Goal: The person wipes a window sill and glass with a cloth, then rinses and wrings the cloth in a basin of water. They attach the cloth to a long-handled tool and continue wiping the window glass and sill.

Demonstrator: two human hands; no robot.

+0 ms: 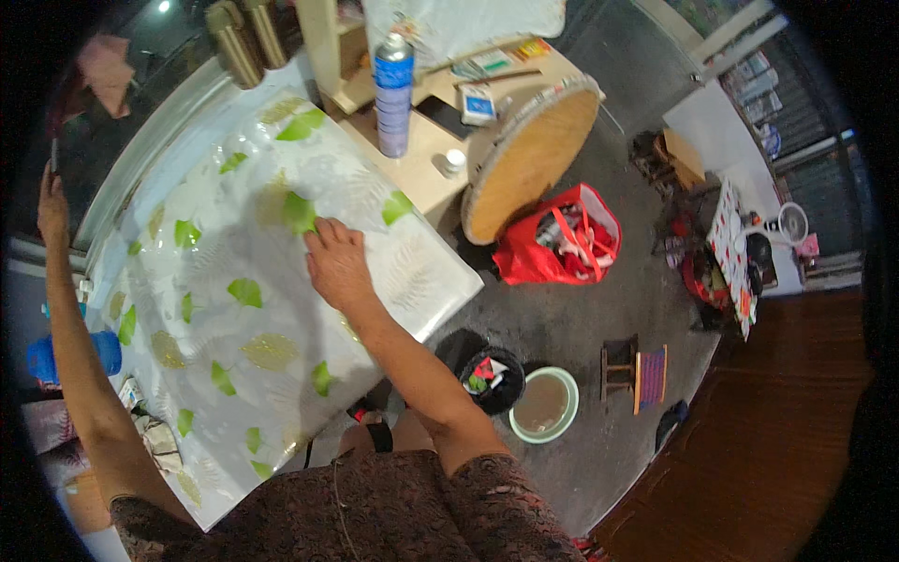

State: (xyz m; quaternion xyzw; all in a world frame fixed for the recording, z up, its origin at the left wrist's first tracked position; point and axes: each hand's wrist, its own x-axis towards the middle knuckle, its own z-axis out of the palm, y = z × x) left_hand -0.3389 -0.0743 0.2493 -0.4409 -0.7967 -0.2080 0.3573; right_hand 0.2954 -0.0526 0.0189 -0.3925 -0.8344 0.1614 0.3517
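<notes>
My left arm stretches to the far left beside the window. My left hand (53, 208) is closed around the end of a thin, stick-like thing (54, 155); its upper part fades into the dark rim, so its kind is unclear. Close to it, a pink, angular piece (106, 75) shows against the dark glass. My right hand (339, 265) rests palm down, fingers a little apart, on a clear-covered white tablecloth (281, 309) with green and gold leaves. Nothing shows in that hand.
Beyond the cloth, a wooden surface holds a spray can (393, 98), a small white jar (453, 162) and a round wooden board (534, 159) on edge. On the floor are a red bag (524, 253), a black bin (510, 398), a basin of murky water (543, 405) and a small stool (650, 379).
</notes>
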